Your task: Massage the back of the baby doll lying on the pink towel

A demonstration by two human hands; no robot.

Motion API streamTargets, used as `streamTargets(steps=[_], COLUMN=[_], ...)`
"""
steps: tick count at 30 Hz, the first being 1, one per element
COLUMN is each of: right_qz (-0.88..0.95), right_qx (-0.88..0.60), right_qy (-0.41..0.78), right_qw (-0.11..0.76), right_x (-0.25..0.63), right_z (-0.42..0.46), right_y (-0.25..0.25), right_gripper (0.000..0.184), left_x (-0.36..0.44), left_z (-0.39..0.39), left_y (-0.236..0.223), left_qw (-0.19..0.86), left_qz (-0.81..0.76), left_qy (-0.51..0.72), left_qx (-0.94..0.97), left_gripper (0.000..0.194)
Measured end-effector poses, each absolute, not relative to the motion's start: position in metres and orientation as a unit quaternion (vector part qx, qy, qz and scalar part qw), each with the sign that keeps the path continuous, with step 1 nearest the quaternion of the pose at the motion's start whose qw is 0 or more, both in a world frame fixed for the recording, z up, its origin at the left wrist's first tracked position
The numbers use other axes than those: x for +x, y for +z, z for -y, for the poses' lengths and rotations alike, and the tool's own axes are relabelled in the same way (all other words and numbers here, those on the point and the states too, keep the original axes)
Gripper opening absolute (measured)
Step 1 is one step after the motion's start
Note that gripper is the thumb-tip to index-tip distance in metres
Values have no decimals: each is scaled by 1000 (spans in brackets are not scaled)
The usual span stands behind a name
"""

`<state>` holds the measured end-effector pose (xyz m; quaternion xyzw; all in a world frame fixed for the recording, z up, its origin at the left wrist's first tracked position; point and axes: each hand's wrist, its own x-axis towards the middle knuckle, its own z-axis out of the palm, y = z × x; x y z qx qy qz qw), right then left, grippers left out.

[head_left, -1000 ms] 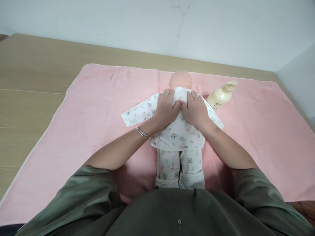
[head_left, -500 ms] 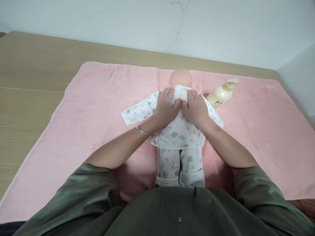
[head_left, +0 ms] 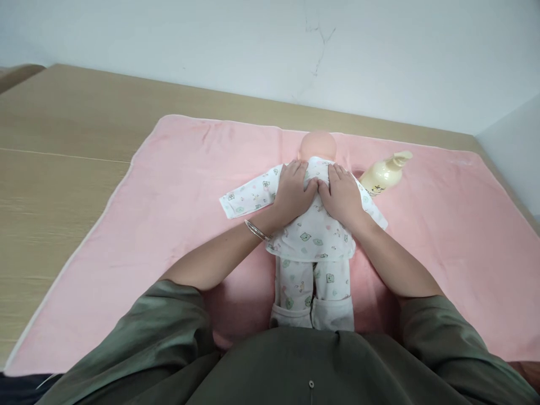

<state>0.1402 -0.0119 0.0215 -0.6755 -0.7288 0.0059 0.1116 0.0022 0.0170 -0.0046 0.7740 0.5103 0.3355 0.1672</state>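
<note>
A baby doll (head_left: 310, 239) in a white printed top and trousers lies on a pink mat (head_left: 181, 169), its bald head away from me and no face showing. My left hand (head_left: 294, 191) rests flat on the left side of the doll's upper back, fingers stretched toward its head. On the other side my right hand (head_left: 341, 194) lies flat in the same way. Both thumbs point inward and their tips come close together at the middle of the back. The doll's sleeves spread out to either side. A silver bangle (head_left: 257, 230) circles my left wrist.
A cream pump bottle (head_left: 383, 175) leans or lies beside the doll's right-hand sleeve on the mat. The mat covers much of a wooden surface (head_left: 63, 135). Behind it rises a pale wall (head_left: 236, 50) with a crack, and another wall meets it at the right.
The whole view has shifted slightly, so everything sits a little lower and mostly further right. Against the doll, both hands keep nearly the same place on its upper back.
</note>
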Motion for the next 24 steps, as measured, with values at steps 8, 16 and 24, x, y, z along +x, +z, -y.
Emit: streamTargets(steps=[8, 16, 24], right_qz=[737, 735, 742], right_qx=[-662, -663, -649], right_qy=[-5, -7, -18], right_qw=[137, 144, 166], right_x=[144, 142, 144], right_z=[13, 13, 11], right_y=[16, 15, 12], right_gripper=[58, 57, 59], left_x=[3, 3, 1], left_z=[-15, -14, -14], left_y=[-2, 0, 0], left_qw=[187, 192, 186], left_qz=[-518, -522, -517], left_qy=[333, 335, 349], left_qx=[765, 761, 760], left_gripper=[53, 53, 50])
